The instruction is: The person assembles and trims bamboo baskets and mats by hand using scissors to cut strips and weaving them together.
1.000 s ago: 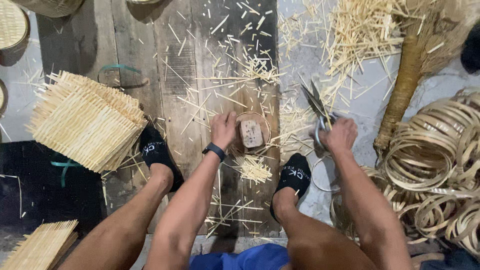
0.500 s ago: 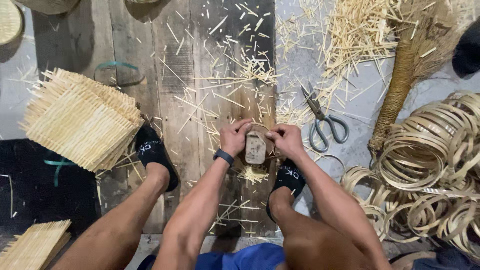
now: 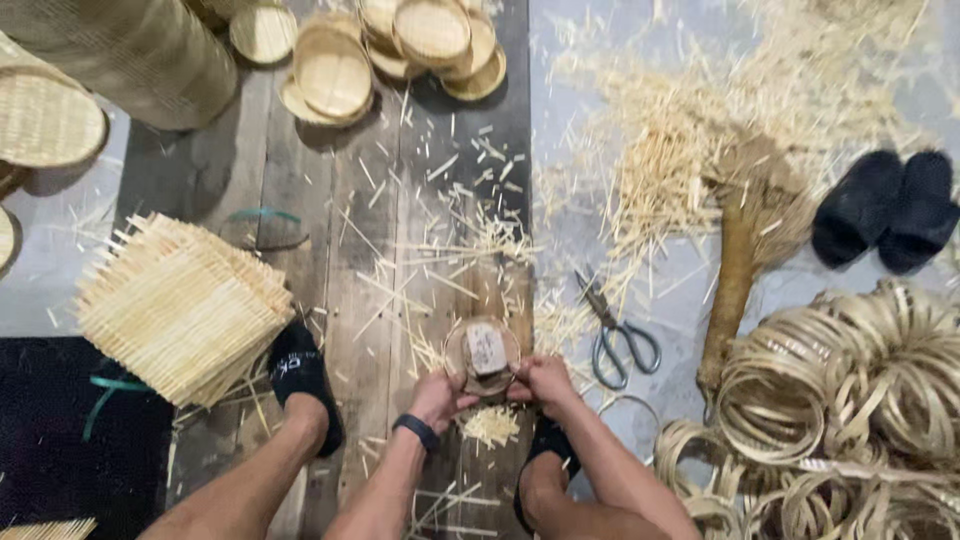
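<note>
Both hands, left hand [image 3: 438, 396] and right hand [image 3: 545, 380], are clamped on 1 round wooden block [image 3: 483, 354] on the plank floor [image 3: 300, 200]. Right of the block lies 1 pair of scissors [image 3: 615, 330]; far right, 2 black slippers [image 3: 885, 208]; left, 1 stack of woven mats [image 3: 180, 305].

one pair of scissors [image 3: 617, 335], two black slippers [image 3: 888, 208], one broom [image 3: 738, 262].

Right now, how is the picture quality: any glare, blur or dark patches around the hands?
Head view: even, soft light with no glare; the left hand and right hand on the round wooden piece are fairly sharp; the black mat at lower left is dark and featureless; the scattered bamboo slivers look slightly washed out.
</note>
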